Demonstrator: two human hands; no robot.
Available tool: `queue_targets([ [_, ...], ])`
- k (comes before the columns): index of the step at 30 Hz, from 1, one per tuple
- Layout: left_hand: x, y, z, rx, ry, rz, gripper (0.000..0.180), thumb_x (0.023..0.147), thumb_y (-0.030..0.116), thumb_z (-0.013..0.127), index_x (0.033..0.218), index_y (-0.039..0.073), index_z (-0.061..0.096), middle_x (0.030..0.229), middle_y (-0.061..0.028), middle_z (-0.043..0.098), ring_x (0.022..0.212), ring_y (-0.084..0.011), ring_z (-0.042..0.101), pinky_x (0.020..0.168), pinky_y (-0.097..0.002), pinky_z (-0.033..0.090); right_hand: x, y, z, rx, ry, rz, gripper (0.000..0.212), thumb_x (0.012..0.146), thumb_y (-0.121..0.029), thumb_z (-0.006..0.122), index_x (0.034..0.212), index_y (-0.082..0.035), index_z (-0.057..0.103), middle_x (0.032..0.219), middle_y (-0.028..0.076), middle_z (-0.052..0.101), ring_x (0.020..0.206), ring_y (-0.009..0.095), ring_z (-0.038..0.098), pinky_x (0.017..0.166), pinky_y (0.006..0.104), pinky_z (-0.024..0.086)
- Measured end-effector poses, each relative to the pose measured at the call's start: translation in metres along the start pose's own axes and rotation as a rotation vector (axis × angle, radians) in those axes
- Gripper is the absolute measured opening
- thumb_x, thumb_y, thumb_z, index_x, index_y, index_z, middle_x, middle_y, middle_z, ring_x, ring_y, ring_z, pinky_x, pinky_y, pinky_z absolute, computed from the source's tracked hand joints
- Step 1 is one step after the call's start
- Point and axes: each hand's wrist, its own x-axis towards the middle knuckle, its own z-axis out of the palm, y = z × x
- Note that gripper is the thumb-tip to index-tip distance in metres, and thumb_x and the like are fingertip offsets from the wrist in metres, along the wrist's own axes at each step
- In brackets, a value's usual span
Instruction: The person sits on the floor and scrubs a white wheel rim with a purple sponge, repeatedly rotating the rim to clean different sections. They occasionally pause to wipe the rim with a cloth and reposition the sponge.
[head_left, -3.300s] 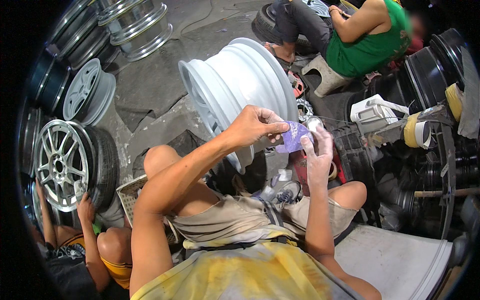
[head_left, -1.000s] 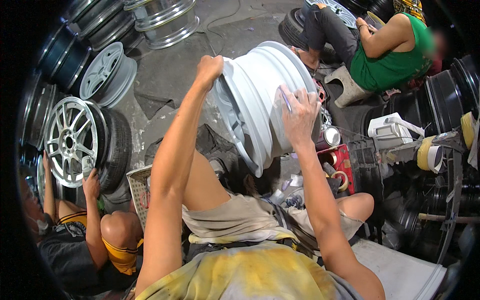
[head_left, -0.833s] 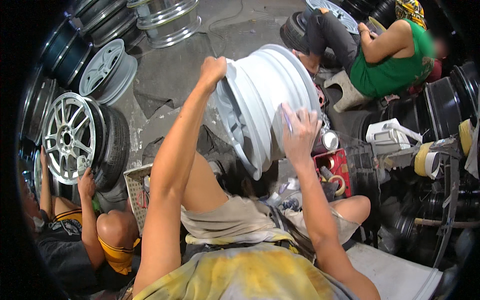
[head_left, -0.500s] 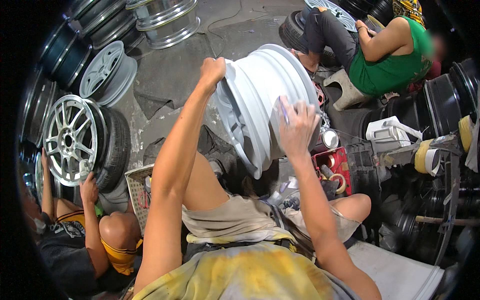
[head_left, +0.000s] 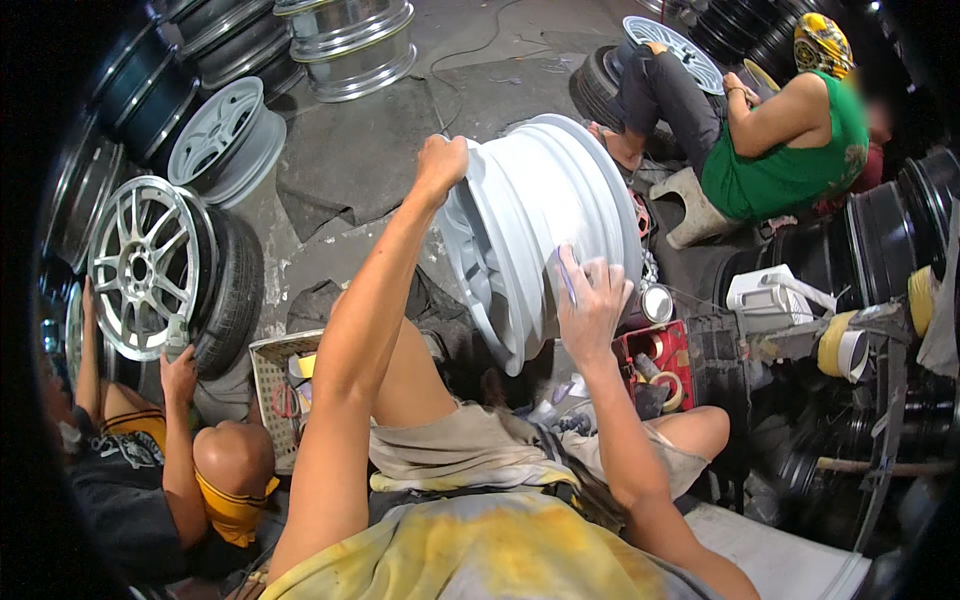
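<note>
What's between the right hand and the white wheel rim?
The head view shows a partly hidden purple sheet between the right hand and wheel rim.

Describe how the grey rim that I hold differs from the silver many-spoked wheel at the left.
Colour: the grey rim is pale grey-white, the silver wheel bright and metallic. Pose: the grey rim shows mostly its barrel, the silver wheel its spoked face. Hands: your left hand grips the grey rim's edge; another person's hand is at the silver wheel. Both are round and spoked.
</note>
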Motion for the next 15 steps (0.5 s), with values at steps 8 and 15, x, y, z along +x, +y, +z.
queue_targets([
  [8,0.003,0.002,-0.004,0.035,-0.016,-0.009,0.057,0.089,0.028,0.054,0.117,-0.02,0.066,0.128,-0.0428,0.062,0.126,-0.0506,0.062,0.107,-0.0494,0.049,0.024,-0.001,0.004,-0.044,0.018,-0.068,0.051,0.087,-0.012,0.07,0.138,-0.016,0.069,0.098,0.007,0.056,0.098,0.029,0.051,0.086,0.0457,0.036],
  [15,0.011,-0.016,0.006,0.058,0.014,0.058,0.045,0.089,0.026,0.054,0.097,-0.016,0.068,0.095,-0.0278,0.069,0.089,-0.0325,0.065,0.075,-0.0464,0.048,0.057,-0.004,-0.001,-0.04,-0.002,-0.121,0.057,0.082,-0.01,0.071,0.139,-0.016,0.068,0.101,0.007,0.057,0.098,0.03,0.052,0.087,0.0447,0.037],
])
